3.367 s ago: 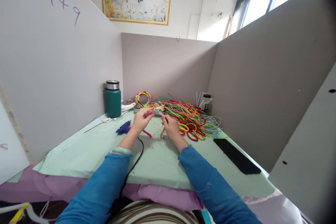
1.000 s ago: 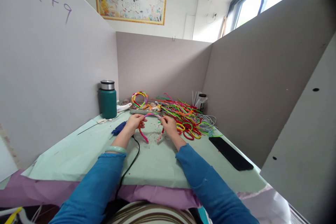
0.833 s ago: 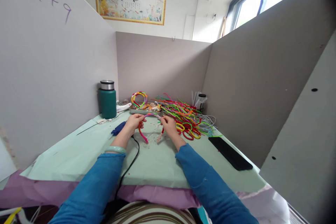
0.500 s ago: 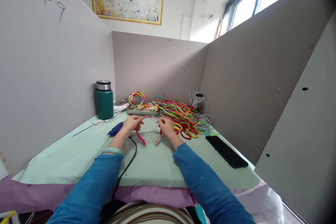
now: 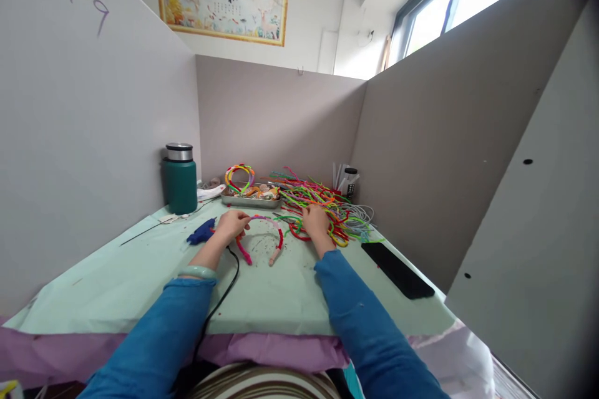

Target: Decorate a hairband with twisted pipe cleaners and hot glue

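Gone from the band, the right hand is now at the stems, fingers curled; from where I stand I can't tell whether they hold anything. The band arches over the middle of the cloth, its left side pinched in the left hand. Beside that hand lies a glue gun; behind sits a tray, a bottle farther left.

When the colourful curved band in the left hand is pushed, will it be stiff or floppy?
The curved band is probably fairly stiff: it holds its arch although only the left hand grips it. It looks light, being slim throughout. It seems unlikely to roll, because its two ends stand apart.
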A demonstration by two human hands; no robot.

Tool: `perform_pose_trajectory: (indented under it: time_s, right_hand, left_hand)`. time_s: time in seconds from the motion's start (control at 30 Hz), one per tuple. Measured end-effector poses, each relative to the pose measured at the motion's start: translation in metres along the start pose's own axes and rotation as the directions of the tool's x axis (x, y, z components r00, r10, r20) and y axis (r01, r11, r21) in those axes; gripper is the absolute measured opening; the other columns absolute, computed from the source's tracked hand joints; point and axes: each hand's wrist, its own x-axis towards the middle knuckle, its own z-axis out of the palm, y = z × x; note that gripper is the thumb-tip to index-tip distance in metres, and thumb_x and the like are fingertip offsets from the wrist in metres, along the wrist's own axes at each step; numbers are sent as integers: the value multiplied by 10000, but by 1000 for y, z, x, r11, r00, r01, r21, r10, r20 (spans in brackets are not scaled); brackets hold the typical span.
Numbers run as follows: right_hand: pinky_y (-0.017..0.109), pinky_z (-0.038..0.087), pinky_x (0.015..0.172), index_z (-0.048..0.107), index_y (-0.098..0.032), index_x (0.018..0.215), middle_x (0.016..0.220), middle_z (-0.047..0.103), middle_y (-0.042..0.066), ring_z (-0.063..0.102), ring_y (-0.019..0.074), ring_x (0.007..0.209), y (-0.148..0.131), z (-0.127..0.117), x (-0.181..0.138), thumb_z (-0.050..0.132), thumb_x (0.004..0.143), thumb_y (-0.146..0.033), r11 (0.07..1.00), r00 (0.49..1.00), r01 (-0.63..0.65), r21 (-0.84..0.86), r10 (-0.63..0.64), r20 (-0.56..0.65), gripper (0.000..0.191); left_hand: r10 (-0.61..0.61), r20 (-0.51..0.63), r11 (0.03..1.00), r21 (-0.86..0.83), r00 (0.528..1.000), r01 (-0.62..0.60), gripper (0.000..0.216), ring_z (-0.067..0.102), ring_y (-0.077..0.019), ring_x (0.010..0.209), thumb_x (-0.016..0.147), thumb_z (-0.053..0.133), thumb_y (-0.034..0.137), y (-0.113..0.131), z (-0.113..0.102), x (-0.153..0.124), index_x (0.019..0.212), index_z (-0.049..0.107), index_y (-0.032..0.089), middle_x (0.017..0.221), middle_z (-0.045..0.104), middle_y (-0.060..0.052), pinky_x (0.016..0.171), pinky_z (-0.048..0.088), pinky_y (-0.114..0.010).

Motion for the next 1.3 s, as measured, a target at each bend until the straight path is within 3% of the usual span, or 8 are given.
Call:
perform_pose_trajectory:
  time_s: [0.13, 0.27, 0.4, 0.63, 0.8, 1.03, 1.2, 1.3]
  right_hand:
    - [333, 384, 794, 642, -107, 1024, 1054, 615, 179, 519, 259, 1013, 41, -12, 14, 390, 863, -191, 970, 974, -175, -167, 147, -171, 311]
    - [358, 397, 779, 662, -114, 983, 979, 632, 185, 526, 274, 1032, 64, -13, 16, 414, 810, -107, 930, 960, -279, -240, 274, -54, 303]
    - [354, 393, 754, 678, -156, 952, 936, 646, 148, 558, 263, 969, 66, -13, 18, 435, 809, -145, 941, 966, -255, -222, 258, -14, 283]
    - [401, 340, 825, 667, -205, 998, 969, 630, 111, 519, 254, 975, 59, -26, 17, 364, 882, -279, 961, 935, -252, -116, 211, -285, 333]
    - [375, 339, 810, 679, -182, 992, 973, 633, 118, 516, 258, 971, 53, -34, 16, 361, 879, -289, 969, 905, -237, -74, 192, -379, 354]
    - [329, 334, 777, 714, -226, 880, 894, 671, 79, 555, 221, 871, 46, -34, 18, 462, 830, -265, 995, 996, -6, -98, -3, -86, 259]
    - [348, 316, 830, 668, -179, 974, 974, 642, 98, 533, 222, 941, 45, -39, 18, 390, 873, -260, 999, 920, -30, 24, 38, -389, 307]
    - [342, 326, 844, 636, -138, 1003, 1001, 623, 122, 535, 218, 943, 43, -43, 19, 356, 886, -257, 995, 870, 3, 103, 48, -490, 326]
  left_hand:
    - [-8, 6, 1000, -4, 1000, 8, 237, 561, -75, 457, 785, 514, 327, 0, 0, 1, 869, 663, 163, 771, 707, -34, 431, 409, -164]
    - [-2, -1, 1000, -2, 1000, 2, 244, 569, -82, 473, 782, 512, 321, 1, 0, -1, 873, 671, 159, 765, 707, -41, 430, 407, -167]
    - [-4, 5, 1000, 8, 1000, 4, 242, 568, -82, 476, 783, 504, 312, 2, -1, -3, 878, 668, 161, 780, 708, -41, 425, 400, -167]
    - [67, -7, 985, 158, 998, -65, 222, 571, -80, 485, 774, 502, 291, 3, -3, -3, 853, 668, 166, 767, 708, -28, 423, 371, -163]
    - [80, -13, 979, 189, 997, -76, 244, 588, -100, 522, 772, 497, 311, 3, -4, -4, 857, 681, 176, 777, 711, -27, 449, 375, -180]
    - [81, -53, 937, 344, 995, -58, 223, 627, -163, 749, 746, 539, 305, 6, -6, -8, 849, 717, 218, 825, 722, -42, 612, 415, -210]
    - [48, -50, 878, 478, 998, -18, 232, 608, -226, 944, 751, 537, 295, 10, -5, -13, 880, 722, 241, 982, 700, -84, 717, 437, -250]
    - [33, -31, 854, 520, 999, -12, 236, 596, -250, 991, 755, 542, 293, 11, -4, -14, 900, 718, 233, 1037, 682, -108, 750, 442, -269]
